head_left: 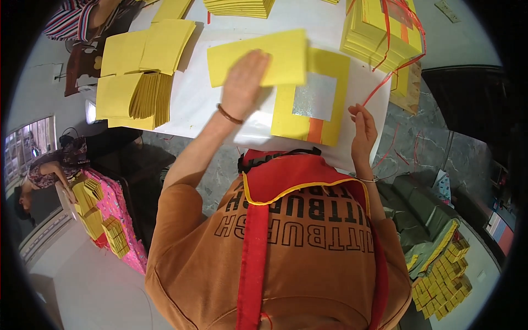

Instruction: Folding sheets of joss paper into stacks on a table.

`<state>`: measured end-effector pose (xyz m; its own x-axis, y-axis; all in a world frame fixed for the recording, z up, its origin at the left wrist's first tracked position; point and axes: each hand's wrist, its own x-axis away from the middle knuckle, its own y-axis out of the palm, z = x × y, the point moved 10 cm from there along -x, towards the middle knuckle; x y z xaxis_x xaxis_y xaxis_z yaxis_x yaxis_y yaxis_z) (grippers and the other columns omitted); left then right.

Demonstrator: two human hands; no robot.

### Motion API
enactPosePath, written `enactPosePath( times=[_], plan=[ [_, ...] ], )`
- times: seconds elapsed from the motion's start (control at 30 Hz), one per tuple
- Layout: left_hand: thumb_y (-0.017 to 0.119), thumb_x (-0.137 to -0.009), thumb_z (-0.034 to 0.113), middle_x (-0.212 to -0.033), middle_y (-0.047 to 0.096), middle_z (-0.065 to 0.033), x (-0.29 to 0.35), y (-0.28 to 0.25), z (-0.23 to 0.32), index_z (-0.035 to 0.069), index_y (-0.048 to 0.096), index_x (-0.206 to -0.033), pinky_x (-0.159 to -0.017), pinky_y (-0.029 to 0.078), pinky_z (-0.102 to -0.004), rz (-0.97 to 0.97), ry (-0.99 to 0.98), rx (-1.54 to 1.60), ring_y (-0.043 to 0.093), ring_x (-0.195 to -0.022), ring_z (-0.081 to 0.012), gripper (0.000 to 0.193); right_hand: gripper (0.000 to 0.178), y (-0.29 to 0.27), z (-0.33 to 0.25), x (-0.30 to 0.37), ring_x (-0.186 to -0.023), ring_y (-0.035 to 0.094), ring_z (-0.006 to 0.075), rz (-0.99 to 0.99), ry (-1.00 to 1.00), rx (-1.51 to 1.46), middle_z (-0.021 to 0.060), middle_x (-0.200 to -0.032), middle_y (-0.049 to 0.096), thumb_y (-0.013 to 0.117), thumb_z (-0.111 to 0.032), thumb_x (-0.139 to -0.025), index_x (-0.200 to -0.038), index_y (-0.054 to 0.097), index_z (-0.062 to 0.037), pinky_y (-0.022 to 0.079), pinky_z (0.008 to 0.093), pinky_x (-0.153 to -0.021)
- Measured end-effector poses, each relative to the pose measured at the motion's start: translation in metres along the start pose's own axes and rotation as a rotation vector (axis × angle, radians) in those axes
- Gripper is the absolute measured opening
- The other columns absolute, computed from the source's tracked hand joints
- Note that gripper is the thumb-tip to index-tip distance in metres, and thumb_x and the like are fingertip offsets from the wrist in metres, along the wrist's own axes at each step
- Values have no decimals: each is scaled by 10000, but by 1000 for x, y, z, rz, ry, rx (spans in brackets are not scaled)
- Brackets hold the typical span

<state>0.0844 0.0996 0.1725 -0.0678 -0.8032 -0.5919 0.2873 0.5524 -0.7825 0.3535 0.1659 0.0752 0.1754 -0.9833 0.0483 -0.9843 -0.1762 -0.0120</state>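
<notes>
My left hand (245,77) lies over a yellow paper piece (286,52), fingers across its top face and the thumb hidden. That piece looks lifted and slightly blurred, and it overlaps the far left part of a flat yellow stack (283,118). A shiny silver square (315,98) and an orange strip (315,130) show on the stack's top. To the right, by the table edge, my right hand (364,135) pinches the end of a red plastic string (379,87). The string runs up to a tied yellow bundle (366,36) at the far right.
The table has a white cover (192,104). Yellow paper stacks (132,71) stand at its left, another (239,6) at the far edge. A striped sleeve (69,22) shows far left. Another person (58,165) works at a pink-covered table (113,203). Yellow bundles (443,278) lie lower right.
</notes>
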Motion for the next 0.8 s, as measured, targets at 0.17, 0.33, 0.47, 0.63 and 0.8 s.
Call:
enactPosePath(
  times=[0.17,0.33,0.47,0.63,0.8],
  plan=[
    [531,-743,18,-1228,516,-142,49,44,-78,90,485,-1262,-926,412,-399,-213,-71,-219,492,-1117,-305,526,207,16,10,5,-996,565,151,-171,-56,224,71,-1053,623,493,-114,-929,-1072,593,-2,419,283,-881],
    [576,-767,98,-1362,391,-131,72,85,-95,177,393,-1345,-1001,332,-435,-526,-153,-186,365,-1242,-321,611,158,26,-17,12,-1057,547,230,-149,-349,513,81,-1012,633,555,-81,-874,-1006,625,-30,409,320,-906],
    [572,-770,116,-1452,256,-129,83,93,-99,205,286,-1403,-1064,223,-477,-625,-143,-292,249,-1320,-330,700,141,32,-25,17,-1057,549,274,-159,-437,625,70,-976,643,611,-85,-824,-961,643,-71,390,364,-903],
    [567,-711,73,-1484,173,-132,83,93,-103,204,220,-1431,-1089,141,-492,-738,-261,-87,168,-1352,-350,810,166,45,-21,22,-1114,502,283,-263,-470,750,36,-1030,611,647,-113,-782,-947,647,-102,355,380,-925],
    [594,-702,61,-1424,302,-132,46,63,-42,160,376,-1354,-1063,209,-493,-562,-76,122,252,-1318,-331,694,193,40,-7,20,-1113,496,284,-259,-457,704,26,-1040,601,674,-135,-752,-943,651,-120,341,389,-926]
  ],
)
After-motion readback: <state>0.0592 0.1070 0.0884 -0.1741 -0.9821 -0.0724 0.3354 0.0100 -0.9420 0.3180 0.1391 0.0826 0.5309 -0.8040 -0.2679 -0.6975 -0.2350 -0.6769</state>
